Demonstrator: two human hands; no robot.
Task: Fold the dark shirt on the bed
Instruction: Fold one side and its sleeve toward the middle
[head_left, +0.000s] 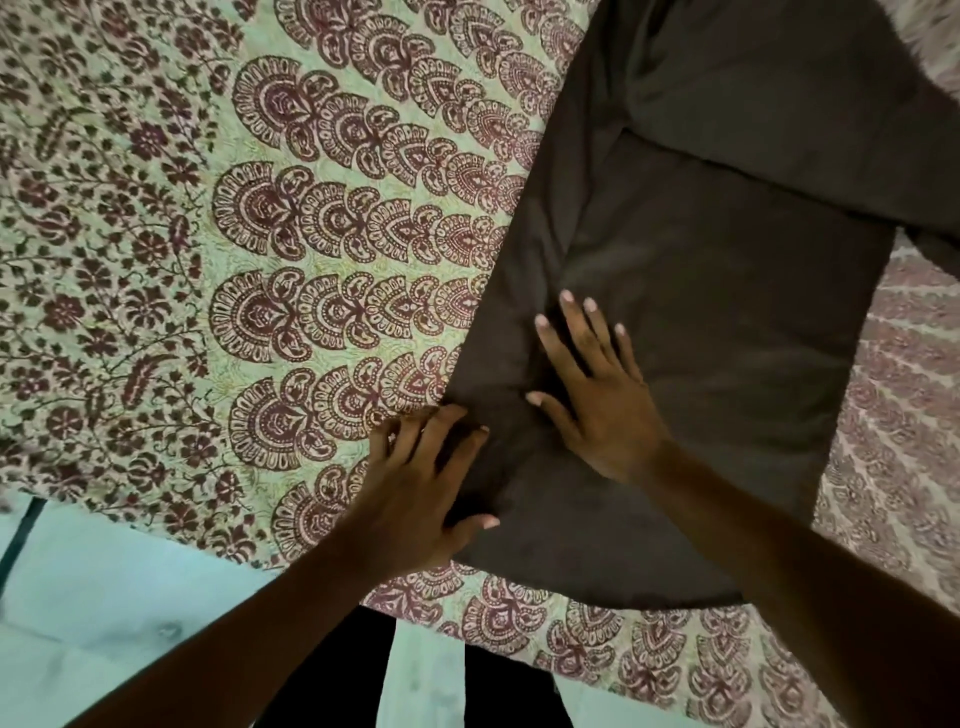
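Note:
The dark shirt (717, 322) lies flat on the bed, stretched from the near edge toward the upper right, with a fold line across its far part. My left hand (421, 473) rests on the shirt's left edge near the front corner, fingers spread over the cloth and partly on the bedspread. My right hand (592, 395) lies palm down on the shirt just right of it, fingers spread and pointing away from me. Neither hand pinches the fabric. Both forearms reach in from the bottom of the view.
The bedspread (260, 260) is pale green with dark red floral and fan prints and covers the bed to the left and right of the shirt. The bed's near edge runs along the bottom, with pale floor (104, 597) below it at the left.

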